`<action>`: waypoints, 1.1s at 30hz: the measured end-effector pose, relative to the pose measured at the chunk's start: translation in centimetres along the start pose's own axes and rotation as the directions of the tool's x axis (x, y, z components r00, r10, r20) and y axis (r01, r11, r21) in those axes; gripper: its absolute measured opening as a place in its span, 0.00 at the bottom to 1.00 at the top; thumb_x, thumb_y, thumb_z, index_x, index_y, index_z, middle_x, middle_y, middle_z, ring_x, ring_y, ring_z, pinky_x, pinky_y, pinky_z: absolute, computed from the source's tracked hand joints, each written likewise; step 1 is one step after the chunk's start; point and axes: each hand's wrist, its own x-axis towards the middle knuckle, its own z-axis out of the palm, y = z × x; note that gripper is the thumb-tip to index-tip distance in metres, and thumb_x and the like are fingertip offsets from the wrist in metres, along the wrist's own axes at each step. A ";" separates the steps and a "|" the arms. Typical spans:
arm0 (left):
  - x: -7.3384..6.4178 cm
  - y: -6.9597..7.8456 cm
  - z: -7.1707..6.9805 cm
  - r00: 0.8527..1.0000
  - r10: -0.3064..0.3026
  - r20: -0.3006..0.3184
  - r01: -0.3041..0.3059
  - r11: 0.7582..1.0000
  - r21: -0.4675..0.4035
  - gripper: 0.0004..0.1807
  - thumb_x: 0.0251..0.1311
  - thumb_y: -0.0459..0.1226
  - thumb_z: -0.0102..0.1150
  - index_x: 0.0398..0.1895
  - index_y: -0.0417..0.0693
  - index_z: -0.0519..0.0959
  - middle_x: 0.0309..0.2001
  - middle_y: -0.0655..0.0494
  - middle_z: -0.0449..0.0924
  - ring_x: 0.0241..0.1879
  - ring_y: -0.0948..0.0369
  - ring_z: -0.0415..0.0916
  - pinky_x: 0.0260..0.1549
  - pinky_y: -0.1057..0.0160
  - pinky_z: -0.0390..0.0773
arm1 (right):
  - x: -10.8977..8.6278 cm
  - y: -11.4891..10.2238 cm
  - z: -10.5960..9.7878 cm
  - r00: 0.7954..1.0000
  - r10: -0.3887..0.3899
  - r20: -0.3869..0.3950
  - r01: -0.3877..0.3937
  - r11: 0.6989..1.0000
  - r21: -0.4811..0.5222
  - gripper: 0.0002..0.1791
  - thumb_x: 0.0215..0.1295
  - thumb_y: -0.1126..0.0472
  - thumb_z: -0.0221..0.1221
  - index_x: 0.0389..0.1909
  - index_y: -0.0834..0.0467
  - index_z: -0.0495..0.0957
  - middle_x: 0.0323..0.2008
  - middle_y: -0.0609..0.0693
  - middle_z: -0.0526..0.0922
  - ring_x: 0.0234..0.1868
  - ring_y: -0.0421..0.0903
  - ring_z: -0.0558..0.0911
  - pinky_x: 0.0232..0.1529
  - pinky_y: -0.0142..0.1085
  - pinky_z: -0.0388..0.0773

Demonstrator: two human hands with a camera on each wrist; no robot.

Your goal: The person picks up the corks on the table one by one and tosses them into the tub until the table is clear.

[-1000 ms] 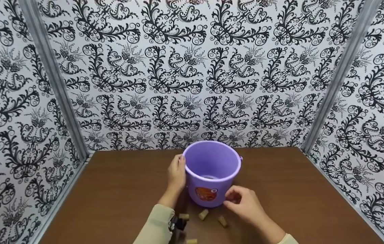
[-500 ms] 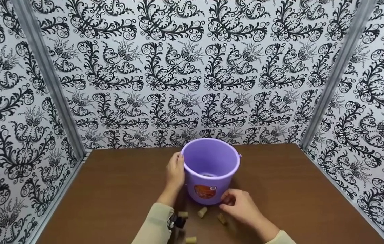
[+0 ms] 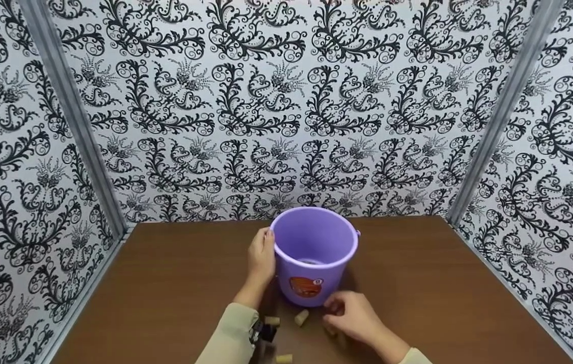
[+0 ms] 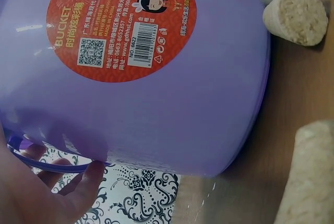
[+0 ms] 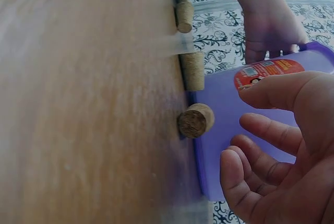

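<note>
A purple bucket (image 3: 329,275) stands upright on the brown table, an orange-red sticker (image 4: 122,25) on its side. My left hand (image 3: 262,260) grips its left side near the rim; the left wrist view shows my fingers by the thin purple handle (image 4: 49,166). Low at the bucket's near right, my right hand (image 3: 357,318) hovers with loosely bent fingers and nothing between them. Just under it lies a cork stopper (image 5: 195,120), partly hidden in the head view. Another cork (image 3: 301,317) lies close to the bucket's base.
More corks lie nearer me: one cork (image 3: 272,320) by my left wrist's black camera (image 3: 266,332), another cork (image 3: 283,358) at the bottom edge. Black-and-white patterned walls (image 3: 286,101) enclose the table (image 3: 185,283) at the back and both sides.
My right hand has moved down and slightly left, away from the bucket's side and over the right-hand cork. The left hand stays on the bucket, which has not visibly moved on the table.
</note>
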 end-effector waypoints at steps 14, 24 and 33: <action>-0.2 0.0 0.0 1.000 -0.020 0.004 0.020 1.000 -0.015 0.15 0.79 0.36 0.48 0.49 0.36 0.83 0.45 0.36 0.85 0.46 0.51 0.80 0.53 0.50 0.78 | -0.3 0.5 0.9 0.999 -0.007 0.036 0.009 0.998 -0.065 0.10 0.49 0.59 0.75 0.32 0.52 0.86 0.28 0.41 0.84 0.28 0.31 0.78 0.32 0.30 0.78; -0.2 -0.1 0.0 1.000 -0.025 0.003 0.025 1.000 -0.002 0.15 0.79 0.37 0.48 0.49 0.37 0.83 0.44 0.36 0.85 0.45 0.51 0.80 0.53 0.50 0.79 | -0.6 0.5 1.2 0.998 -0.014 0.066 0.017 0.999 -0.039 0.11 0.48 0.59 0.77 0.32 0.52 0.85 0.27 0.41 0.85 0.27 0.31 0.78 0.31 0.29 0.78; -0.2 -0.3 0.0 1.000 -0.010 0.008 0.010 0.999 0.049 0.17 0.80 0.39 0.47 0.51 0.36 0.83 0.46 0.36 0.85 0.48 0.48 0.81 0.55 0.46 0.78 | -0.6 0.7 1.4 0.997 0.007 0.074 -0.006 1.000 -0.020 0.11 0.46 0.63 0.74 0.32 0.53 0.85 0.25 0.39 0.82 0.21 0.27 0.74 0.26 0.27 0.76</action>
